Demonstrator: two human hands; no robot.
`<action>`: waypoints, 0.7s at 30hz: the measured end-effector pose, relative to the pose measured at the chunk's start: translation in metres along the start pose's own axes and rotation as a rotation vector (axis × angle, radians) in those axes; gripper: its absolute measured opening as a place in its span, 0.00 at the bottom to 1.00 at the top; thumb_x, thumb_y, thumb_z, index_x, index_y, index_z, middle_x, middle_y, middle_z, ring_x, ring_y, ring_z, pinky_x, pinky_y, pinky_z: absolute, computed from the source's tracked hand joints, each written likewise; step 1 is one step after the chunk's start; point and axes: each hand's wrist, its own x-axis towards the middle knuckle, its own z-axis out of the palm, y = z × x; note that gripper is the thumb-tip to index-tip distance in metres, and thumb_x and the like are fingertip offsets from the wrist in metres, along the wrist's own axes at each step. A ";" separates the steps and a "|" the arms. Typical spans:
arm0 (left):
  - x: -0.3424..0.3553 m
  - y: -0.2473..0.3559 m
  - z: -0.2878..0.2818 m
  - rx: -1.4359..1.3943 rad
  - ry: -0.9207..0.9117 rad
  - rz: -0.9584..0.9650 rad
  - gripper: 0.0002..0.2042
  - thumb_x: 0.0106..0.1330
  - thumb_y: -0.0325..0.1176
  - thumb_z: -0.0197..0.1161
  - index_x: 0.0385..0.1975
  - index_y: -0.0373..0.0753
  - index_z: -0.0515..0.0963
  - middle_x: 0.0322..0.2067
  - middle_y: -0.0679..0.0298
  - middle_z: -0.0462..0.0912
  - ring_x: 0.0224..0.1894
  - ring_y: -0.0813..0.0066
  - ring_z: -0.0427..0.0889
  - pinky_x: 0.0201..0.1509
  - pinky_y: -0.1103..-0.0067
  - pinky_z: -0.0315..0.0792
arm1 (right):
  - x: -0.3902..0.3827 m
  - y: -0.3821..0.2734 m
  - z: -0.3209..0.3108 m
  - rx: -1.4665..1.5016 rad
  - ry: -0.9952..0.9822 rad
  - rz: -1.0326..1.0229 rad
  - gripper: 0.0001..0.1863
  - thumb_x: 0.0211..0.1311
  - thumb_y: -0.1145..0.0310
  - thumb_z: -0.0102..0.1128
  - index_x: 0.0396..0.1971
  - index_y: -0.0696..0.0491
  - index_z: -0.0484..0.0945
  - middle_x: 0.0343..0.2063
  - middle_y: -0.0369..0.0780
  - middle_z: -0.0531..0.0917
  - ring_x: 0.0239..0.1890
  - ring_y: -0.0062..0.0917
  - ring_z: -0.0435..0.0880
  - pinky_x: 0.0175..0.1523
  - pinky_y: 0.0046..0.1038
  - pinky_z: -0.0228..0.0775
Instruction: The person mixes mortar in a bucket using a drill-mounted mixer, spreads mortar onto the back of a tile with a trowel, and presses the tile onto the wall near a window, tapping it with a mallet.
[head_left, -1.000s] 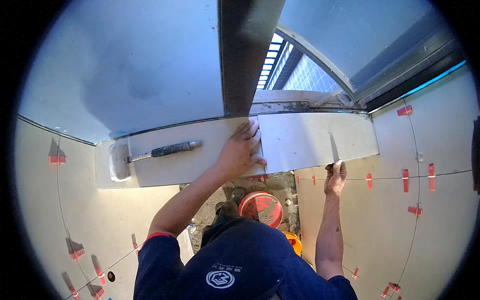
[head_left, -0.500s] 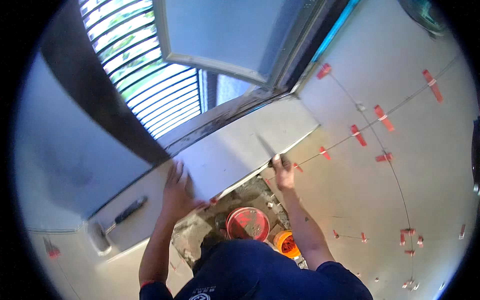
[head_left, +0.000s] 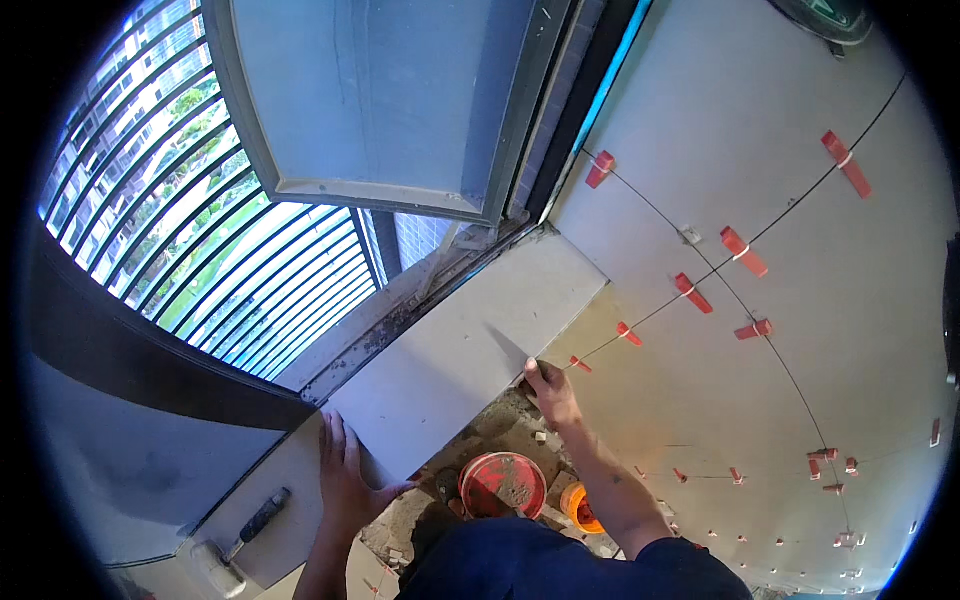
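Observation:
A long pale tile (head_left: 475, 335) lies along the window sill. My left hand (head_left: 345, 475) rests flat at its left end, where it meets another sill tile (head_left: 295, 470), fingers stretched toward the window and thumb out to the right. At the front edge of the long tile, my right hand (head_left: 553, 393) is closed, thumb up at the edge and fingers curled below, partly hidden. A thin dark streak runs from this thumb across the tile; I cannot tell if it is only a shadow. A mallet (head_left: 245, 540) with a white head and dark handle lies left of my left hand.
Below the sill stand a red bucket (head_left: 503, 485) and a smaller orange bucket (head_left: 580, 508), on rough debris. The tiled wall (head_left: 690, 400) at right carries red levelling wedges (head_left: 742, 250) along its joints. An open window sash (head_left: 365, 100) hangs above, with a barred grille (head_left: 230, 230) beyond.
The view has shifted, so the sill appears lower and further left. Both hands keep their places on the sill tiles. The mallet still lies in the same spot.

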 end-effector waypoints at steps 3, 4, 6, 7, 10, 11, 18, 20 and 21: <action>0.001 -0.001 -0.002 -0.001 0.012 0.028 0.61 0.32 0.60 0.76 0.59 0.16 0.54 0.64 0.33 0.50 0.69 0.37 0.46 0.71 0.56 0.46 | 0.005 -0.024 -0.029 -0.134 0.252 -0.247 0.15 0.66 0.60 0.54 0.26 0.57 0.75 0.20 0.39 0.76 0.24 0.25 0.75 0.34 0.27 0.66; 0.002 -0.002 -0.002 0.010 0.007 0.027 0.61 0.32 0.60 0.76 0.59 0.16 0.54 0.64 0.33 0.51 0.69 0.36 0.46 0.71 0.55 0.47 | 0.018 -0.036 -0.037 -0.184 0.338 -0.373 0.13 0.65 0.61 0.55 0.29 0.57 0.76 0.24 0.42 0.78 0.27 0.30 0.77 0.35 0.30 0.68; 0.001 -0.003 -0.002 0.023 -0.004 0.030 0.61 0.31 0.60 0.76 0.58 0.16 0.54 0.63 0.33 0.51 0.68 0.36 0.46 0.70 0.55 0.47 | 0.057 -0.060 -0.048 -0.353 0.456 -0.511 0.11 0.63 0.64 0.55 0.34 0.57 0.77 0.33 0.46 0.80 0.35 0.37 0.79 0.41 0.34 0.70; 0.001 -0.003 -0.002 0.016 -0.011 0.029 0.61 0.32 0.61 0.75 0.58 0.16 0.55 0.63 0.32 0.51 0.68 0.35 0.47 0.70 0.54 0.47 | 0.080 -0.071 -0.049 -0.454 0.498 -0.565 0.11 0.61 0.65 0.55 0.37 0.57 0.77 0.37 0.47 0.81 0.40 0.40 0.79 0.45 0.37 0.71; 0.001 -0.006 0.000 0.002 0.008 0.055 0.60 0.33 0.62 0.75 0.57 0.17 0.56 0.63 0.32 0.52 0.67 0.33 0.47 0.70 0.53 0.47 | 0.140 -0.088 -0.044 -0.922 0.565 -0.562 0.17 0.59 0.67 0.53 0.45 0.60 0.75 0.44 0.49 0.80 0.50 0.41 0.76 0.54 0.39 0.67; 0.002 -0.006 0.000 -0.013 0.011 0.066 0.60 0.33 0.62 0.74 0.57 0.18 0.56 0.63 0.32 0.52 0.67 0.32 0.48 0.69 0.52 0.47 | 0.157 -0.091 -0.040 -0.963 0.483 -0.447 0.19 0.56 0.68 0.53 0.47 0.61 0.74 0.45 0.50 0.79 0.52 0.42 0.73 0.57 0.39 0.65; 0.004 -0.010 0.004 -0.037 0.024 0.071 0.59 0.35 0.65 0.72 0.59 0.22 0.55 0.63 0.33 0.52 0.67 0.31 0.48 0.68 0.50 0.50 | 0.194 -0.075 -0.025 -0.802 0.579 -0.565 0.20 0.53 0.73 0.49 0.48 0.59 0.75 0.45 0.51 0.80 0.53 0.41 0.75 0.61 0.39 0.62; 0.003 -0.011 0.005 -0.046 0.021 0.066 0.59 0.35 0.65 0.72 0.59 0.22 0.55 0.63 0.33 0.52 0.67 0.31 0.47 0.68 0.50 0.50 | 0.192 -0.072 -0.033 -0.746 0.575 -0.590 0.19 0.54 0.73 0.49 0.48 0.57 0.75 0.44 0.52 0.80 0.52 0.41 0.76 0.60 0.39 0.62; 0.003 -0.012 0.006 -0.047 0.016 0.066 0.59 0.35 0.65 0.72 0.60 0.22 0.55 0.63 0.33 0.52 0.67 0.31 0.47 0.68 0.50 0.49 | 0.191 -0.072 -0.041 -0.534 0.500 -0.607 0.18 0.55 0.71 0.49 0.47 0.55 0.75 0.41 0.52 0.81 0.48 0.43 0.78 0.57 0.40 0.66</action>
